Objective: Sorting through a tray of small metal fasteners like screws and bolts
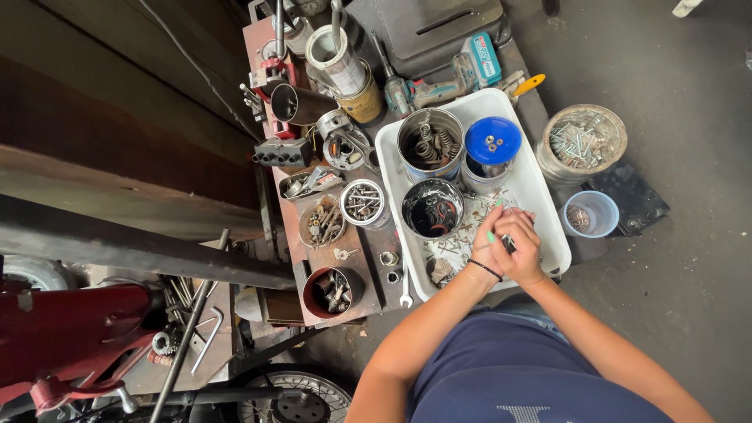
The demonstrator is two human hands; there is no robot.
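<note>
White tray (540, 196) on counter (368, 258) taken as landmark. Inside its far end: tin of springs (429, 143); blue round lid (493, 140); black-lined can (432, 207). Beyond its right rim: jar of screws (584, 141). Left hand (489, 244) and right hand (522, 249) pressed together over tray's near end, clamped on small green-tipped tool (501, 237).
</note>
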